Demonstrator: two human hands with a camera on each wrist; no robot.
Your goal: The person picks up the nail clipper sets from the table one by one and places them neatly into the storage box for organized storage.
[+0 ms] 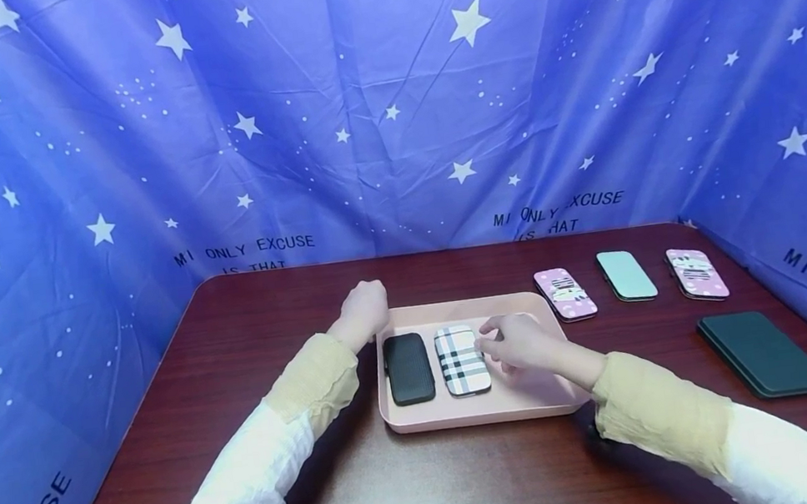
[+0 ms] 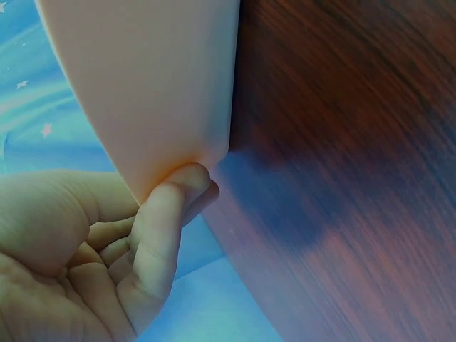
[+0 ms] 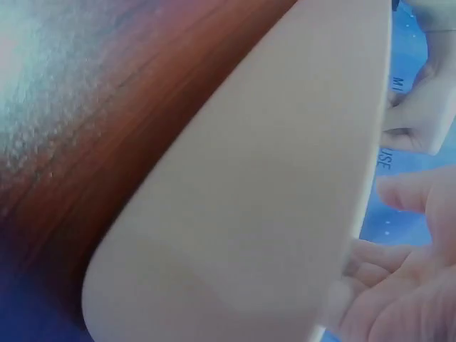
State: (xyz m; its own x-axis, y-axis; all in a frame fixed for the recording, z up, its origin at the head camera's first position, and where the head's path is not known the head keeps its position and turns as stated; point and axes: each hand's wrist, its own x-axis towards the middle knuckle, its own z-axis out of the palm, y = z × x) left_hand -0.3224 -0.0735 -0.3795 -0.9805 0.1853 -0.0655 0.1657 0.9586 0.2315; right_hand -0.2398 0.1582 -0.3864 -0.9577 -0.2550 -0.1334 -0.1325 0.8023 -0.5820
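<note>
On the brown counter point(image 1: 343, 495), a pink tray point(image 1: 484, 419) is sitting. The left hand point(image 1: 365, 307) is pinching its corner with its fingers point(image 2: 158, 231); too hard a pull might be tipping it. Inside, the right hand point(image 1: 522, 342) is hanging with bent fingers by the checked case point(image 1: 464, 362); I cannot tell if they're gripping. A clumsy poke might be bumping it into the black case point(image 1: 409, 369)

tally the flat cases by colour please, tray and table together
Black rounded rectangular case: 1
White-and-black plaid rounded rectangular case: 1
Pink patterned rounded rectangular cases: 2
Pale mint rounded rectangular case: 1
Dark green larger rectangular case: 1
Total: 6
</note>
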